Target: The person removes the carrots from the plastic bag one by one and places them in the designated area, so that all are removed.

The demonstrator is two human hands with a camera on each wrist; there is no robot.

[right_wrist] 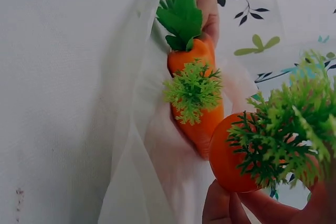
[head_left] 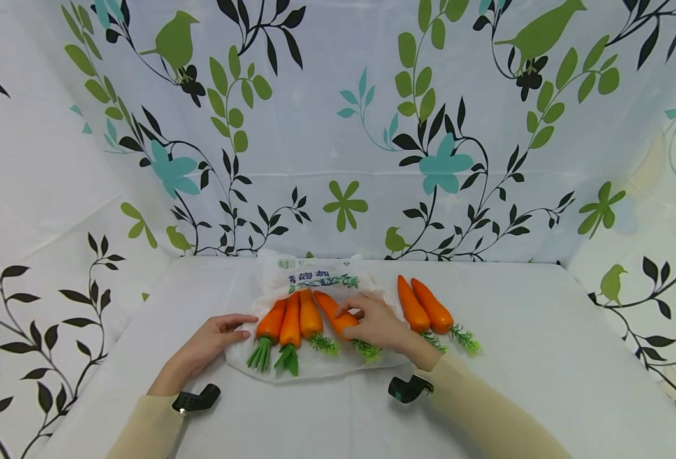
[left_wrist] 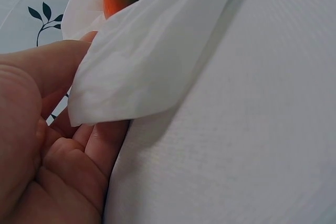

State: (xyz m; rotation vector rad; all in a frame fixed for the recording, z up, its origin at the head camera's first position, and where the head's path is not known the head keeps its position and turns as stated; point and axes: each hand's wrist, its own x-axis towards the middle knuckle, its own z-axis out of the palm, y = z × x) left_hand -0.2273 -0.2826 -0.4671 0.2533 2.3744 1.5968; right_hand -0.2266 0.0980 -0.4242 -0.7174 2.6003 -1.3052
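Note:
A white plastic bag (head_left: 315,370) lies flat at the middle of the table, with blue and green print at its far end. Three orange carrots (head_left: 290,322) with green tops rest side by side on it, tips pointing away. My left hand (head_left: 217,341) holds the bag's left edge; the left wrist view shows the bag (left_wrist: 136,72) between thumb and fingers. With curled fingers my right hand (head_left: 378,322) grips another carrot (head_left: 329,307) just right of those three. Its leafy top (right_wrist: 294,135) shows large in the right wrist view.
Two more carrots (head_left: 424,309) with feathery tops lie on the white table (head_left: 292,421), just right of the bag. A patterned cloth (head_left: 326,127) with leaves and birds hangs behind the table's far edge.

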